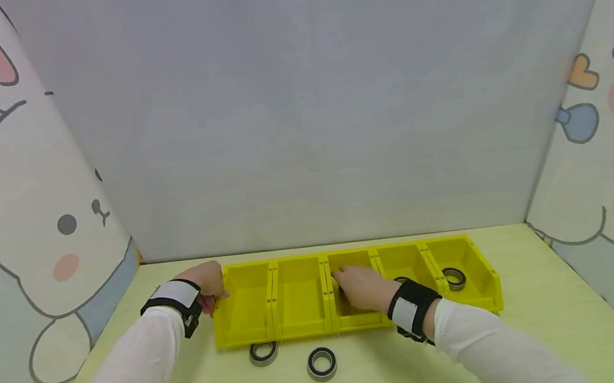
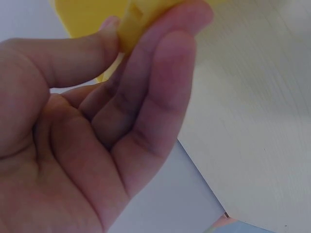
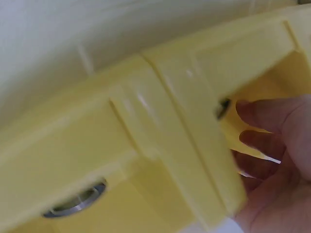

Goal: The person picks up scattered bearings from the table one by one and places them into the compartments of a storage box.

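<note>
At the left end of a row of yellow bins, my left hand (image 1: 208,281) pinches the side wall of the leftmost bin (image 1: 247,295). In the left wrist view the thumb and fingers (image 2: 172,73) lie on either side of the yellow edge (image 2: 133,22). My right hand (image 1: 362,284) reaches into the middle bin (image 1: 351,260), its fingers loosely bent. Close to the thumb tip, a dark bearing (image 3: 223,108) shows partly behind the bin wall in the right wrist view. Two ring bearings (image 1: 264,353), (image 1: 322,363) lie on the table before the bins.
The fourth bin (image 1: 407,259) contains a bearing (image 1: 400,280), partly hidden by my right wrist. Another bearing (image 1: 454,278) lies in the rightmost bin (image 1: 477,295). A grey wall (image 1: 302,126) stands behind the table (image 1: 543,299), with cartoon-printed panels at both sides.
</note>
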Demonstrator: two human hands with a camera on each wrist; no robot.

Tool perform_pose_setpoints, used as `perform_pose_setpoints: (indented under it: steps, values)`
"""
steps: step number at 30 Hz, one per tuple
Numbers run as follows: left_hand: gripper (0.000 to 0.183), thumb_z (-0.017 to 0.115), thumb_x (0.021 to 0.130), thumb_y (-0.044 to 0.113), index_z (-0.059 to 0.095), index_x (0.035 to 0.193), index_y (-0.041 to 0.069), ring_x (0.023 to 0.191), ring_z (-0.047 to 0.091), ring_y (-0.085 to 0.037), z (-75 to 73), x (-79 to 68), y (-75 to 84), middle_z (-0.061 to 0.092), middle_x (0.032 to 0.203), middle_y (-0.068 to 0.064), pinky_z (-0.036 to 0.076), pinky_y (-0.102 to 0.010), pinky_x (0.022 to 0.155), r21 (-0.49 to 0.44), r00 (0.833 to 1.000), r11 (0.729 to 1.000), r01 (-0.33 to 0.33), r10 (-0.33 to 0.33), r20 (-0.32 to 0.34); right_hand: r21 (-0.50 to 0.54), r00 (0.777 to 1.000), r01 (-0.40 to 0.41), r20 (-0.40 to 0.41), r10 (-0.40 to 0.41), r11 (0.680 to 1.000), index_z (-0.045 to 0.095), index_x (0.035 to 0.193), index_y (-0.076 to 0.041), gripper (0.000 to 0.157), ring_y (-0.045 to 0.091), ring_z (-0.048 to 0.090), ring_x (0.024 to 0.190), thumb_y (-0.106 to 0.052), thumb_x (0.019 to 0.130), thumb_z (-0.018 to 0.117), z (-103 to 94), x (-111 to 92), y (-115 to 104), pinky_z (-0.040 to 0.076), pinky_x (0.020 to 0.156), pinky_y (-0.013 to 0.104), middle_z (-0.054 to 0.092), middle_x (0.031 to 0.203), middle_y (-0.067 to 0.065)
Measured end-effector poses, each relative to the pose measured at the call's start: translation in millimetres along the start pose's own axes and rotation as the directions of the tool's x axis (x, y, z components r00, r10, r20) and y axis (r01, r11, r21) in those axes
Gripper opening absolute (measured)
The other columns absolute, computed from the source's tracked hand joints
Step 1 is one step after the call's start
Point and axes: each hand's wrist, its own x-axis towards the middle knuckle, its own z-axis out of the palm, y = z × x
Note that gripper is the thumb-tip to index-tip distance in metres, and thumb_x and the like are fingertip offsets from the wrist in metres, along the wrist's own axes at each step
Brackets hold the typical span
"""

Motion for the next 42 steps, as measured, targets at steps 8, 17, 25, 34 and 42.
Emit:
perform_pose_setpoints:
  steps: [8,17,25,34,42]
  values:
    - [0.020,0.063,0.091,0.016,0.064,0.081,-0.002,0.046,0.064,-0.016,-0.7,-1.2,0.4,0.067,0.059,-0.010,0.054,-0.023,0.048,0.004,1.000,1.000,-0.005,0.005,0.004,0.065,0.998,0.000,-0.062,0.004,0.998,0.025,0.150,-0.023,0.066,0.038,0.041,0.130,-0.039,0.094,0.055,-42.1,-16.4,-12.1,0.056,0.057,0.029,0.029,0.152,0.015]
    - [0.019,0.063,0.090,0.015,0.064,0.081,-0.002,0.047,0.065,-0.017,-0.3,-2.2,0.8,0.067,0.060,-0.011,0.054,-0.024,0.049,-0.007,1.000,1.000,-0.011,0.011,0.005,-0.053,0.959,0.244,-0.132,-0.249,0.968,0.006,0.151,-0.037,0.078,0.038,0.005,0.144,-0.065,0.089,0.044,-37.3,-46.3,-37.8,0.025,0.110,0.059,0.000,0.160,0.006]
    - [0.019,0.063,0.091,0.015,0.064,0.082,-0.002,0.045,0.063,-0.016,-0.6,-3.5,-1.9,0.067,0.059,-0.011,0.054,-0.024,0.048,-0.008,1.000,1.000,-0.023,0.023,0.007,0.032,0.938,0.342,-0.060,-0.340,0.939,0.004,0.151,-0.038,0.082,0.035,0.003,0.145,-0.067,0.087,0.046,-11.8,-64.8,-63.4,0.022,0.113,0.055,-0.005,0.159,0.001]
    - [0.020,0.062,0.091,0.015,0.064,0.081,-0.002,0.046,0.064,-0.015,-1.6,-8.3,-1.3,0.067,0.057,-0.010,0.054,-0.023,0.048,0.002,0.999,0.999,-0.043,0.043,0.007,0.159,0.915,0.395,0.015,-0.402,0.905,0.009,0.152,-0.034,0.078,0.032,0.015,0.144,-0.064,0.089,0.044,27.0,-74.4,-74.6,0.033,0.110,0.048,0.010,0.159,0.005]
    - [0.018,0.063,0.091,0.014,0.064,0.085,-0.003,0.045,0.063,-0.015,-3.1,-11.4,0.6,0.067,0.059,-0.011,0.053,-0.022,0.047,-0.008,0.999,0.999,-0.036,0.036,0.003,0.158,0.911,0.397,0.051,-0.409,0.904,0.015,0.152,-0.028,0.073,0.032,0.012,0.145,-0.063,0.092,0.039,40.8,-77.2,-72.2,0.033,0.110,0.048,0.014,0.158,0.008]
